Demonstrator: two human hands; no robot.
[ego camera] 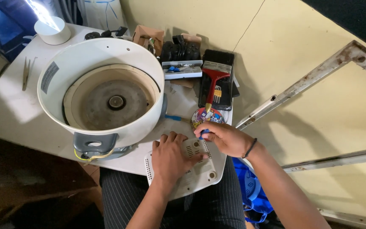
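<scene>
A cluttered white table [18, 106] holds a cooker shell [102, 91], left of the hands. The left hand [170, 157] presses flat and open on a white base plate [200, 169]; the right hand [223, 138] grips a blue-handled tool [203, 132] just above it. The overhanging plate could slip if pressure eases.

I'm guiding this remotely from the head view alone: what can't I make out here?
- Tool tip: right hand covers all but a blue handle.
- White plastic cover: left hand hides its middle.
- Small parts in the open case: too small to identify.
- Bright lamp: glare washes out the top.
</scene>
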